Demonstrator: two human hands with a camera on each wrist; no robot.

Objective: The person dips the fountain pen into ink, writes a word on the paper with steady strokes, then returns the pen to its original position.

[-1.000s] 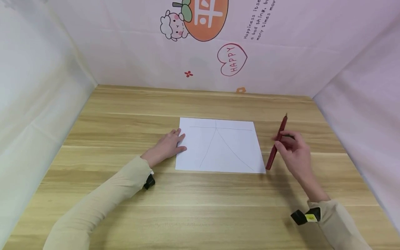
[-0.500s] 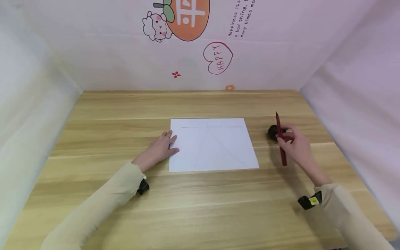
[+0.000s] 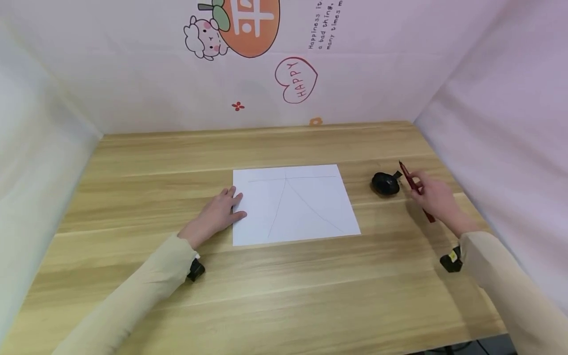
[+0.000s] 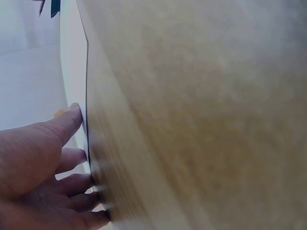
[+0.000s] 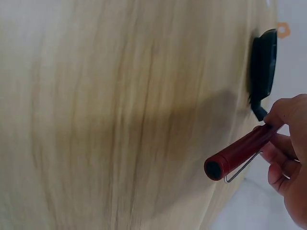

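A white sheet of paper [image 3: 310, 212] lies on the wooden table, with thin lines drawn on it: one across, a short upright stroke and two spreading downward. My left hand [image 3: 216, 213] rests at its left edge, fingers straight; the left wrist view shows the fingertips [image 4: 76, 109] along that edge. My right hand [image 3: 437, 197] pinches a dark red pen [image 3: 412, 183] above the table, point slanting up and away. In the right wrist view the pen [image 5: 240, 152] shows its dark end and metal clip. Left of that hand sits a rounded black object [image 3: 385, 183] with a short tab.
The wooden table [image 3: 275, 301] ends at a front edge at lower right, with dark cables [image 3: 466, 347] below it. White cloth [image 3: 155, 74] with printed drawings and words hangs behind, and more cloth closes both sides. Small black cameras are strapped to both wrists.
My right hand has moved right with the pen, and the black object now shows whole on the table beside it. The view has swung rightward. My left hand stays at the paper's edge.
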